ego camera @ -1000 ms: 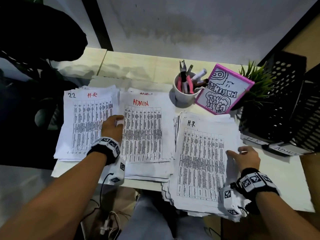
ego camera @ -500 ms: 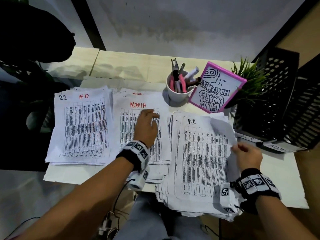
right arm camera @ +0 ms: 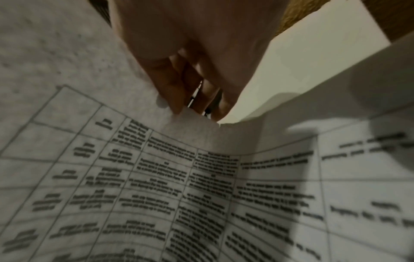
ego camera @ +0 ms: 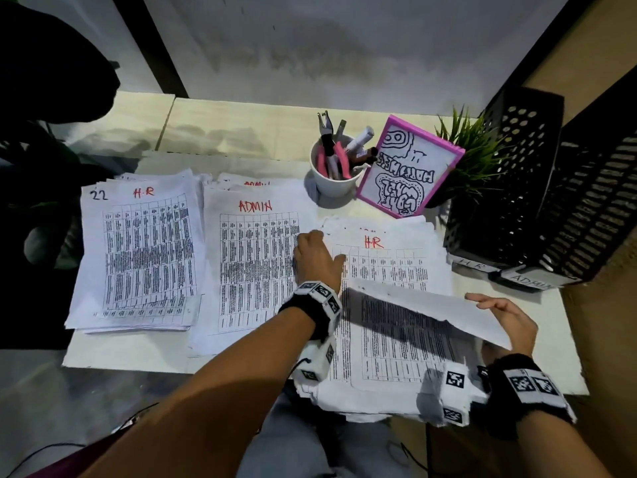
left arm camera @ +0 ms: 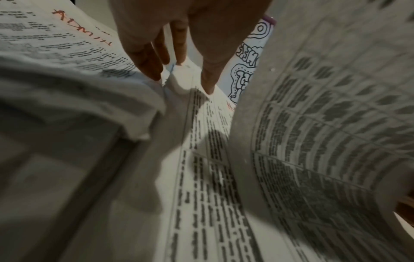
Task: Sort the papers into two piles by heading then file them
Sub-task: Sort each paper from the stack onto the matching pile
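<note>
Pinching the right edge of a lifted sheet (ego camera: pixel 431 307) between thumb and fingers, the right hand (ego camera: pixel 505 322) held it tilted above the unsorted stack (ego camera: pixel 389 267) — whose exposed top page read "H.R". The left hand (ego camera: pixel 319 257) lay with straight fingers on that stack's left edge, the ADMIN pile (ego camera: pixel 255 267) just left of it and the H.R pile (ego camera: pixel 138 253) farther left — the black file trays (ego camera: pixel 537 201) stood beyond the right hand.
</note>
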Action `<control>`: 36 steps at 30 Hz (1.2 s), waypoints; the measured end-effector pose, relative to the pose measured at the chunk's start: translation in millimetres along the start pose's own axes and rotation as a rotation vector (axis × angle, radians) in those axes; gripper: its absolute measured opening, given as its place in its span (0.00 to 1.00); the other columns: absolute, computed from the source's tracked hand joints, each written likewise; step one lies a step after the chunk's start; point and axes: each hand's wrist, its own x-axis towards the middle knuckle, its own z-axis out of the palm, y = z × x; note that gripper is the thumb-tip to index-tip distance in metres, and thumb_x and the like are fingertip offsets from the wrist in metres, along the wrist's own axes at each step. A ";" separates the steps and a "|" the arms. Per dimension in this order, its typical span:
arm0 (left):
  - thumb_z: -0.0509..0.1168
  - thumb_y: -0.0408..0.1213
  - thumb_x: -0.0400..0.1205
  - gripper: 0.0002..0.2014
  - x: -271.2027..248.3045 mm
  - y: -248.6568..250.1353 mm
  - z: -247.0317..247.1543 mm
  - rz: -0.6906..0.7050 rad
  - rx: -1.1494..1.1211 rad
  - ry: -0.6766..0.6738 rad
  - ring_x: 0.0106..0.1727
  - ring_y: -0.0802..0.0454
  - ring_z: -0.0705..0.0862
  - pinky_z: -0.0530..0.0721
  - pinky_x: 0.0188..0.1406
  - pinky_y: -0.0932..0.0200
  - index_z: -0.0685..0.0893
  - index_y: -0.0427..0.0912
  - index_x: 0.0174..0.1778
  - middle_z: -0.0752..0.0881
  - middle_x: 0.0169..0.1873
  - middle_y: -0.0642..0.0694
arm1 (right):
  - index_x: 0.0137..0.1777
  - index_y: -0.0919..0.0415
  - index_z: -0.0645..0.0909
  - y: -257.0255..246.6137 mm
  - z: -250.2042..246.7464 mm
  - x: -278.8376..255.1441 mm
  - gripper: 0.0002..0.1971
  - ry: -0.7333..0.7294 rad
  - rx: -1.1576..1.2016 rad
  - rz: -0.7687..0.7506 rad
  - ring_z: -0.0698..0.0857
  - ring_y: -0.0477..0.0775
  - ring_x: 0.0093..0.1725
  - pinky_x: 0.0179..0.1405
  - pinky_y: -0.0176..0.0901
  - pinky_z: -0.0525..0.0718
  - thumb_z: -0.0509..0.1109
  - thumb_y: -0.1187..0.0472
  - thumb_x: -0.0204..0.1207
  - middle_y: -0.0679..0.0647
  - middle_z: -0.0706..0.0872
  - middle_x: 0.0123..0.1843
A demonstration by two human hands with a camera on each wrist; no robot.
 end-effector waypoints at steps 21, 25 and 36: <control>0.51 0.30 0.88 0.05 -60.9 20.9 -39.2 0.410 -0.445 -0.117 0.22 0.64 0.73 0.69 0.21 0.73 0.72 0.38 0.49 0.78 0.28 0.50 | 0.24 0.51 0.84 -30.8 32.4 -3.8 0.09 -0.300 0.083 0.127 0.88 0.36 0.43 0.50 0.38 0.84 0.76 0.55 0.63 0.38 0.90 0.42; 0.51 0.34 0.85 0.06 -86.9 21.4 -28.7 0.445 -0.529 -0.171 0.36 0.43 0.81 0.78 0.33 0.50 0.71 0.44 0.54 0.84 0.43 0.35 | 0.42 0.51 0.75 -31.9 40.0 -5.1 0.06 -0.174 0.070 0.111 0.83 0.36 0.28 0.39 0.38 0.78 0.64 0.63 0.67 0.35 0.84 0.23; 0.76 0.45 0.72 0.35 -78.6 11.9 -40.5 0.143 -0.538 -0.109 0.51 0.51 0.85 0.88 0.46 0.52 0.59 0.59 0.65 0.77 0.55 0.56 | 0.62 0.63 0.75 -40.5 75.2 -7.0 0.21 -0.118 0.233 0.141 0.88 0.45 0.35 0.32 0.34 0.86 0.63 0.81 0.73 0.53 0.90 0.36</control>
